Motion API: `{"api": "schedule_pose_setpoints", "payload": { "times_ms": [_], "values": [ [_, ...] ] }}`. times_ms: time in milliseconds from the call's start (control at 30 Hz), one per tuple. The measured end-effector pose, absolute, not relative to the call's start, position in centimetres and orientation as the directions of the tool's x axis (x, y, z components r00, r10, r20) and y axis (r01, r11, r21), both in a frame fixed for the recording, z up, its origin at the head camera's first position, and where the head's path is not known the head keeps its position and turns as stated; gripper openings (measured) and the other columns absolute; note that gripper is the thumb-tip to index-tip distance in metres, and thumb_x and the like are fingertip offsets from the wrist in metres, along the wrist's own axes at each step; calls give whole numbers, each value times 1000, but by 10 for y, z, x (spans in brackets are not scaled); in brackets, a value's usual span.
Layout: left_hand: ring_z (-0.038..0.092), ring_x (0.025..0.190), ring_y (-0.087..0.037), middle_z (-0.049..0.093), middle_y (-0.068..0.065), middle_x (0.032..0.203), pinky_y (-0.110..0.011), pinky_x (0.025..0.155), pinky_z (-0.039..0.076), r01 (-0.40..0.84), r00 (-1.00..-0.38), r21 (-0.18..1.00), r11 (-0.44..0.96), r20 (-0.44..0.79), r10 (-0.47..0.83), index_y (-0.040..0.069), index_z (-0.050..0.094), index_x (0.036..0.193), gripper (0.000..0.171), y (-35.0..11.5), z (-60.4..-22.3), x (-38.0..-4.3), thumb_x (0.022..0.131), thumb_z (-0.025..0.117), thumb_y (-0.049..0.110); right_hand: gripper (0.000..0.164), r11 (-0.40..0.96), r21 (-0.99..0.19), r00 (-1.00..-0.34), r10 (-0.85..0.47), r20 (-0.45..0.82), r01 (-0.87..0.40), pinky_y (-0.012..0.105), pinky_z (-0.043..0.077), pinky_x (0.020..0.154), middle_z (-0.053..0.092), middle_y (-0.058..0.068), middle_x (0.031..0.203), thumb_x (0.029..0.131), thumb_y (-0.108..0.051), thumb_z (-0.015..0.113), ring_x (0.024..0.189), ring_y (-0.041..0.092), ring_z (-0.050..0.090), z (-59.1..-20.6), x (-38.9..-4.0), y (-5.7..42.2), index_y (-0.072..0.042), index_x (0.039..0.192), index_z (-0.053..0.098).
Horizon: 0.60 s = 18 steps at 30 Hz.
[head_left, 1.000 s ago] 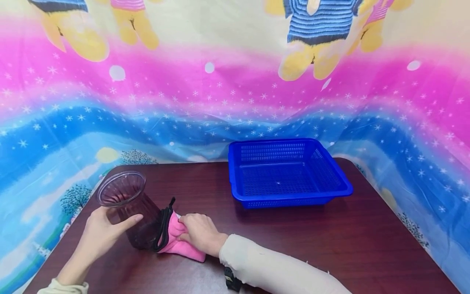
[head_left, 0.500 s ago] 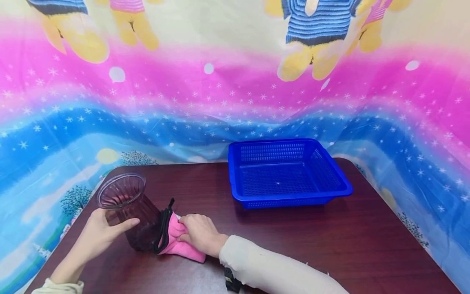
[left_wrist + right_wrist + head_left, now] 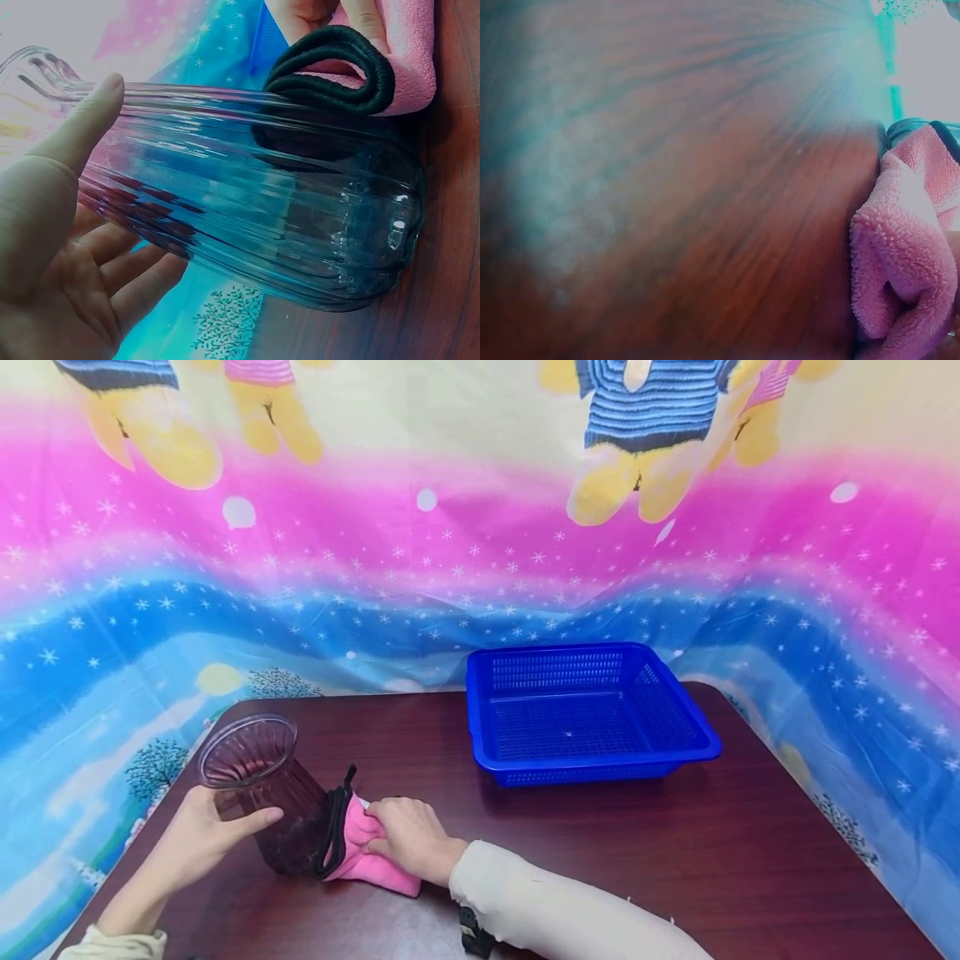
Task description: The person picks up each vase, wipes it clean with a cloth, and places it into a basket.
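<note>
A ribbed, see-through purplish glass vase (image 3: 288,814) with a flared rim leans on the left of the table, its mouth tilted up and left. My left hand (image 3: 206,827) holds it below the rim; the left wrist view has the thumb on one side and the fingers on the other. Pressed against the vase's lower right side is a fuzzy pink cloth (image 3: 375,870) with a thick black edging (image 3: 337,64). My right hand (image 3: 411,835) grips this cloth in a bunch. Pink folds (image 3: 904,255) fill the right edge of the right wrist view, where most of that hand is hidden.
A blue plastic basket (image 3: 525,768) with perforated sides stands at the back right of the dark wooden table (image 3: 637,860). Behind the table hangs a printed cloth backdrop (image 3: 375,560). A black strap (image 3: 474,933) shows under the right sleeve.
The vase's rim has dipped very slightly, and the left hand has shifted a little left and down with it. The right hand and the pink cloth have hardly moved.
</note>
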State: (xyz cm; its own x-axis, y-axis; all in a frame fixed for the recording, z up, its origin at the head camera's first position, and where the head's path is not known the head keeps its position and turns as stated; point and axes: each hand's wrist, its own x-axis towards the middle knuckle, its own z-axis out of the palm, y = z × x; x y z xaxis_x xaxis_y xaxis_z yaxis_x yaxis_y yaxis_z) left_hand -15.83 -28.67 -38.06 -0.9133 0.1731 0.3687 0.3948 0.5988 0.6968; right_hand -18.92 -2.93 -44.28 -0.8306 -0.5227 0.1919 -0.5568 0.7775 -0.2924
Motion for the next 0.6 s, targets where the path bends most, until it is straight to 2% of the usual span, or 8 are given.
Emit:
{"api": "schedule_pose_setpoints", "payload": {
  "times_ms": [300, 600],
  "values": [
    [61, 98, 12, 61, 31, 111, -9, 77, 51, 407, -912, 720, 562, 359, 200, 4, 53, 129, 52, -288, -381, -157, 81, 74, 2, 42, 776, -306, -834, -521, 182, -552, 25, 54, 71, 73, -10, 109, 78, -42, 76, 98, 7, 68, -443, -189, -29, -25, 115, 69],
    [61, 96, 12, 61, 32, 109, -9, 76, 52, 402, -913, 712, 576, 359, 194, 4, 53, 129, 51, -286, -383, -157, 82, 74, 3, 44, 758, -369, -842, -507, 183, -537, 26, 55, 71, 73, -10, 112, 78, -42, 77, 98, 10, 69, -440, -191, -28, -23, 117, 69]
  ]
}}
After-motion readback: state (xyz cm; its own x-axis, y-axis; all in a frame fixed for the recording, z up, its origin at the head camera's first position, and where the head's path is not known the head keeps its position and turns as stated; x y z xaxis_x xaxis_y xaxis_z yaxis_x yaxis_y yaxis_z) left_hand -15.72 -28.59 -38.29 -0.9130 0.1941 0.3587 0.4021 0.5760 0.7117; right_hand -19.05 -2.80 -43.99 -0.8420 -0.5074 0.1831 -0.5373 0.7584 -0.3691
